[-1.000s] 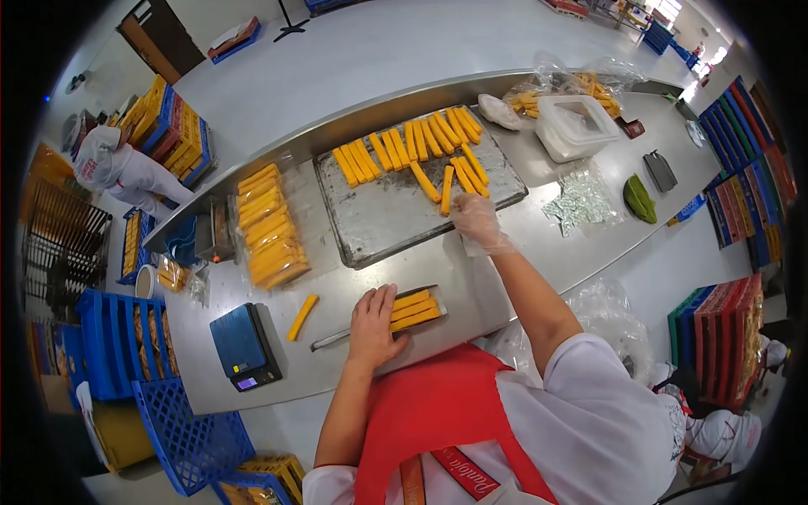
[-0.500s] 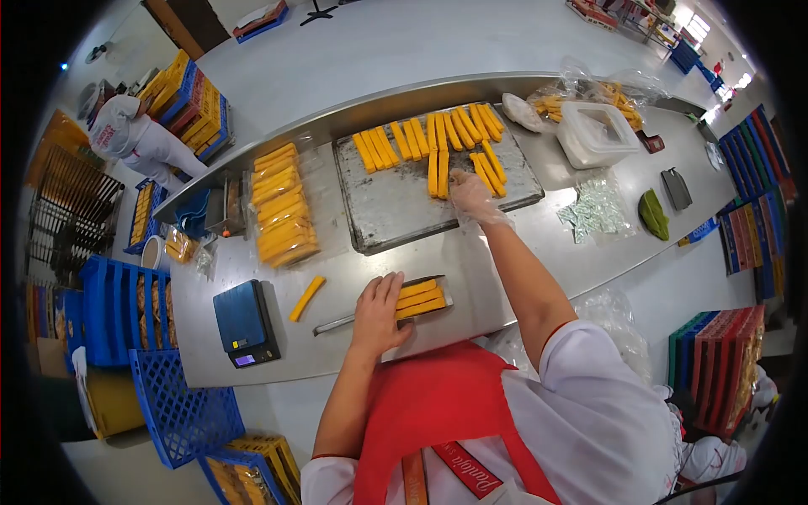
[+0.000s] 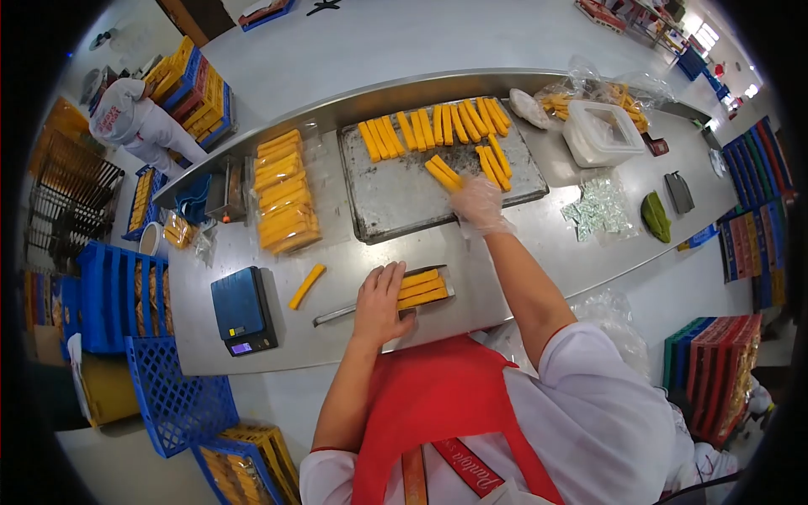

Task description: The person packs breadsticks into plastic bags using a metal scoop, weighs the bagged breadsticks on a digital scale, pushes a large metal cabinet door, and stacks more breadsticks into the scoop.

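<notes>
My left hand (image 3: 380, 305) lies across a narrow metal holder (image 3: 334, 317), fingers over its far side and thumb at its near side. Several yellow breadsticks (image 3: 422, 289) lie side by side in the holder, partly under that hand. Wearing a clear plastic glove, my right hand (image 3: 480, 206) is closed on a pair of breadsticks (image 3: 443, 173) above the baking tray (image 3: 383, 206). Rows of breadsticks (image 3: 418, 129) lie on the tray's far half, and a few more (image 3: 494, 164) are just beyond my right hand. One loose breadstick (image 3: 307, 286) rests left of the holder.
Bagged breadsticks (image 3: 284, 194) are lined up left of the tray. A digital scale (image 3: 242, 310) stands at the table's left end. To the right are a plastic tub (image 3: 599, 139), small packets (image 3: 593, 208) and a green cloth (image 3: 654, 216). A co-worker (image 3: 130, 118) bends by stacked crates (image 3: 198, 97).
My right hand has lifted the two breadsticks from the tray's near row, and they now tilt leftward in its grip. My left hand stays on the holder.
</notes>
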Motion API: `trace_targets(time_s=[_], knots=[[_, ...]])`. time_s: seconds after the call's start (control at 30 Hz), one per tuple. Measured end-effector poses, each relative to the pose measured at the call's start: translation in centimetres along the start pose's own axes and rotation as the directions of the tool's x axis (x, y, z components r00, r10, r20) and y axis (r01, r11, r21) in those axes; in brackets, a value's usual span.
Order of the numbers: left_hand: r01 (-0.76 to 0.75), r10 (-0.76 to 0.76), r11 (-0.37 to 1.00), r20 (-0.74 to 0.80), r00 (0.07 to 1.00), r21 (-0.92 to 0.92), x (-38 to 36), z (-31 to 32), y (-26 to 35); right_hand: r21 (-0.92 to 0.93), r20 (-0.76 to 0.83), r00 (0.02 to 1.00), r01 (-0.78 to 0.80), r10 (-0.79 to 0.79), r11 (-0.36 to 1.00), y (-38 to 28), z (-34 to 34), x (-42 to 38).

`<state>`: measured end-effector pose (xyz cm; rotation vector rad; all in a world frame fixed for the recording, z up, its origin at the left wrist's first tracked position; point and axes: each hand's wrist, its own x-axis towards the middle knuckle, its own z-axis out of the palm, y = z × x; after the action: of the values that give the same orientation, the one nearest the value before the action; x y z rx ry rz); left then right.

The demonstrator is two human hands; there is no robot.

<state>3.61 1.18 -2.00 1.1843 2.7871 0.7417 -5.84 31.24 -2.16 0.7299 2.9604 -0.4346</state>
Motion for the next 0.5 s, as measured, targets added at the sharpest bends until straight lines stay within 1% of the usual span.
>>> trace_targets(time_s=[0.03, 0.07, 0.1, 0.13, 0.2, 0.23, 0.3, 0.4, 0.43, 0.47, 0.5], knots=[[0.001, -0.001, 1.0, 0.008, 1.0, 0.004, 0.0, 0.0, -0.1, -0.006, 0.004, 1.0, 0.001, -0.001, 1.0, 0.8, 0.6, -0.3], [0.001, -0.001, 1.0, 0.016, 1.0, 0.008, 0.0, 0.0, -0.1, -0.003, -0.133, 0.989, 0.067, -0.067, 0.998, 1.5, 1.4, -0.7], [0.004, -0.004, 1.0, 0.017, 1.0, 0.003, 0.0, 0.0, -0.1, -0.008, -0.267, 0.954, 0.135, -0.132, 0.991, 1.7, 1.4, -1.2], [-0.002, 0.002, 1.0, 0.011, 1.0, -0.001, 0.0, 0.1, -0.2, -0.013, -0.263, 0.955, 0.135, -0.134, 0.991, 1.7, 1.4, -1.4], [-0.006, 0.006, 1.0, 0.006, 1.0, -0.004, -0.1, 0.2, -0.2, 0.067, -0.337, 0.935, 0.144, -0.113, 0.987, 1.5, 1.1, -1.7], [-0.01, 0.01, 1.0, 0.003, 1.0, -0.007, -0.1, 0.3, -0.3, 0.067, -0.334, 0.936, 0.143, -0.113, 0.987, 1.7, 1.4, -1.7], [-0.012, 0.013, 1.0, 0.004, 1.0, -0.011, 0.0, 0.2, -0.3, 0.058, -0.259, 0.942, 0.234, -0.212, 0.97, 1.9, 1.6, -1.2], [-0.005, 0.006, 1.0, 0.034, 0.999, -0.027, 0.0, 0.0, -0.4, 0.083, -0.236, 0.955, 0.207, -0.182, 0.975, 2.3, 1.6, -1.9], [-0.017, 0.017, 1.0, 0.018, 1.0, -0.025, 0.0, 0.1, -0.5, 0.167, -0.335, 0.913, 0.3, -0.232, 0.939, 2.7, 1.5, -2.8], [-0.025, 0.026, 0.999, 0.004, 1.0, -0.022, -0.2, 0.3, -0.7, 0.176, -0.305, 0.924, 0.295, -0.232, 0.939, 3.6, 1.3, -4.2], [-0.016, 0.017, 0.999, 0.029, 0.999, -0.043, 0.0, 0.1, -0.7, 0.445, -0.099, 0.971, 0.24, -0.219, 0.863, 3.5, -1.1, -5.7]])
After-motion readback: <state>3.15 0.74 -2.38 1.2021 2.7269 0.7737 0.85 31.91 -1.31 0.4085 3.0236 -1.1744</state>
